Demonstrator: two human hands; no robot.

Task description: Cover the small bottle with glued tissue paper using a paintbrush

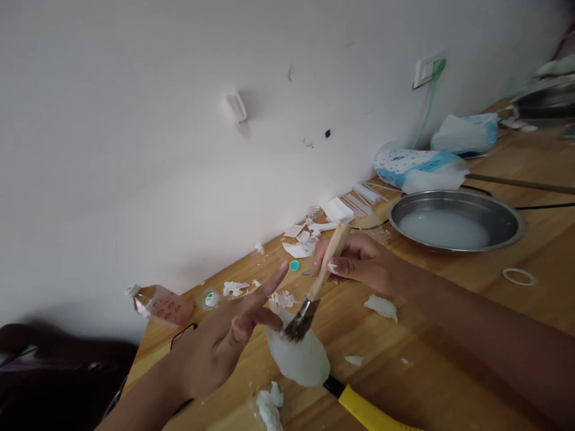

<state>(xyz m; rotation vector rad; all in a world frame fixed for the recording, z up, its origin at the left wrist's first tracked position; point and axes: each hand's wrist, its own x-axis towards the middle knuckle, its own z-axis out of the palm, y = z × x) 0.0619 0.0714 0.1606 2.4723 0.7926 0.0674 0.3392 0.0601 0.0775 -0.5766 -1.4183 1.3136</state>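
My right hand [354, 260] is closed around the wooden handle of a flat paintbrush [323, 272]. Its dark bristles press against a white, rounded form [300, 356], which looks covered in wet paper or tissue. A black and yellow handle [363, 407] extends from this form toward the bottom edge. Beside the brush, my left hand [224, 335] has its index finger stretched out, and another fingertip touches the upper side of the white form. Nothing is gripped in the left hand. What lies under the white covering is hidden.
A metal basin [456, 221] of cloudy liquid stands at right, before tissue packs [422, 167]. White scraps [381, 306] lie scattered about. At left are a bottle [164, 304] of pinkish liquid and a phone [183, 335]. The wall [157, 149] bounds the table's far side.
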